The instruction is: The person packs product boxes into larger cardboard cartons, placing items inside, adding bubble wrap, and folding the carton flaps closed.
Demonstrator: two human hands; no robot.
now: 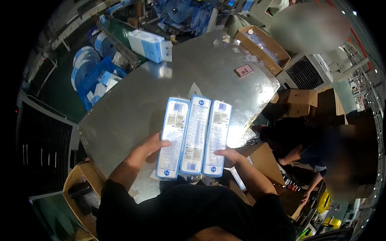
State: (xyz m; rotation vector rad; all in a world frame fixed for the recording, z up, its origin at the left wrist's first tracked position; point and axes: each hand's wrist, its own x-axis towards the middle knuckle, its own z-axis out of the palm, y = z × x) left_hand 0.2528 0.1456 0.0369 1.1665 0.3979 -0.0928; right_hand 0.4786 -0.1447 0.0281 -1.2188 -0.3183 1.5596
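Between my two hands I hold a row of three long white-and-blue cartons, side by side, above the near part of the metal table. My left hand [155,144] presses the outer side of the left carton [173,138], its thumb on the printed face. The middle carton [196,134] is squeezed between the others and sits a little higher than the left one. My right hand [228,156] grips the right carton [217,138] near its lower end, thumb on top. Most of my fingers are hidden beside and under the cartons.
Beyond lies the metal table [120,116] with another blue-and-white carton [148,45] at a conveyor's end and a pink phone-like rectangle [243,70]. A blue crate [90,86] stands left, a cardboard box [263,48] far right. Another person's arm [313,186] reaches into boxes at right.
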